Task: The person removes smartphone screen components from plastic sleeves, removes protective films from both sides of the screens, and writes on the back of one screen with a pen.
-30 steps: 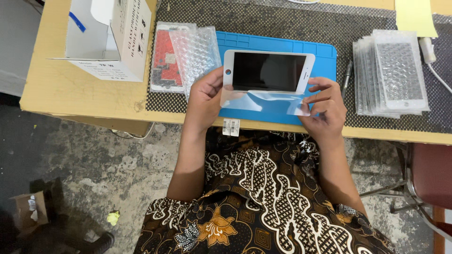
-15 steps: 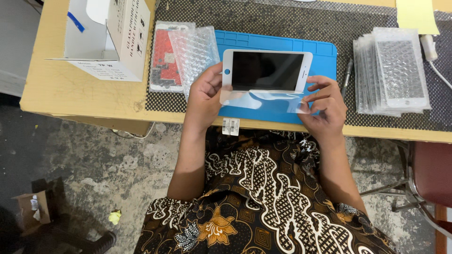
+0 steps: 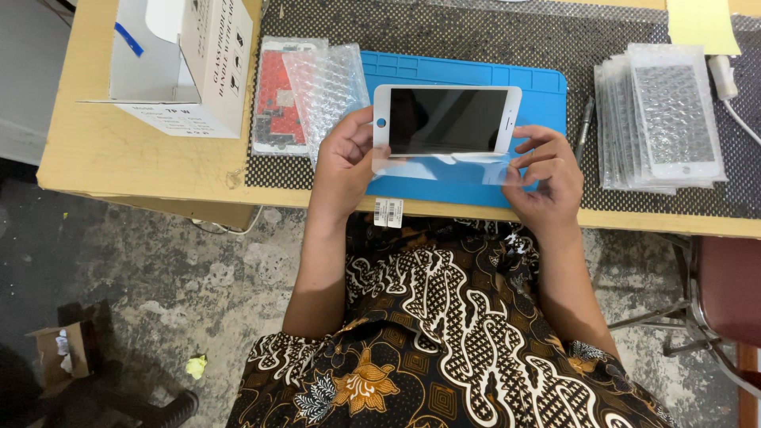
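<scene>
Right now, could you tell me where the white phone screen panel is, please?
In the head view, the white phone screen panel is held between the left hand and right hand, above the blue mat.

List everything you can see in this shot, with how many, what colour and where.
phone screen panel: one, white frame with black glass, held over the blue mat
clear film: one, transparent, just below the panel, between both hands
work mat: one, blue, on the black mesh liner
mesh liner: one, black, covering the table top
table: one, light wood
cardboard box: one, white, open, table's left end
bubble-wrapped panel: one, red and white, left of the mat
stack of wrapped screens: one stack, white, right of the mat
pen-like tool: one, dark, beside the stack
yellow paper: one, top right
left hand: grips the panel's left end
right hand: pinches the film's right edge
</scene>
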